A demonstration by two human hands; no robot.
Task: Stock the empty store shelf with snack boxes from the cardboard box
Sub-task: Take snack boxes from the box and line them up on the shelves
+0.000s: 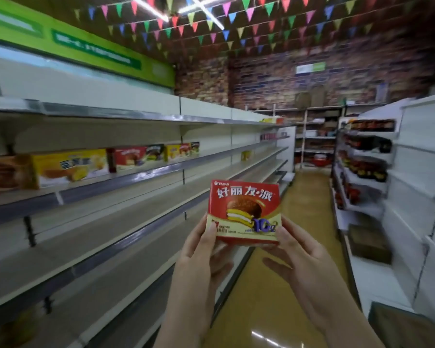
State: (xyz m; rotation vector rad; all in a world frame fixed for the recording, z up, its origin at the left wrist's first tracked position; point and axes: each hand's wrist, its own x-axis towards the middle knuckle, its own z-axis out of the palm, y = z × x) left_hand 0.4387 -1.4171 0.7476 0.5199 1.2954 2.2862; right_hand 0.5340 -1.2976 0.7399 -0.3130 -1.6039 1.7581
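Head view showed 2 hands, left hand [201, 249] and right hand [296, 257], pinching a red snack box [244, 212] upright between them, mid-carry; next it likely needed turning left toward the shelf [126, 212] beside the left hand.

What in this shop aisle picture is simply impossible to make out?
All in the head view:
- Cardboard box that supplies the snacks: not identifiable; the dark boxes low on the right are blurred, one cut by the bottom edge.
- Green sign lettering: blurred.
- Shelved snack boxes: print smeared.
- Dark jars on the right rack: too small and blurred to name.
- Back of the red snack box held by left hand and right hand: faces away.
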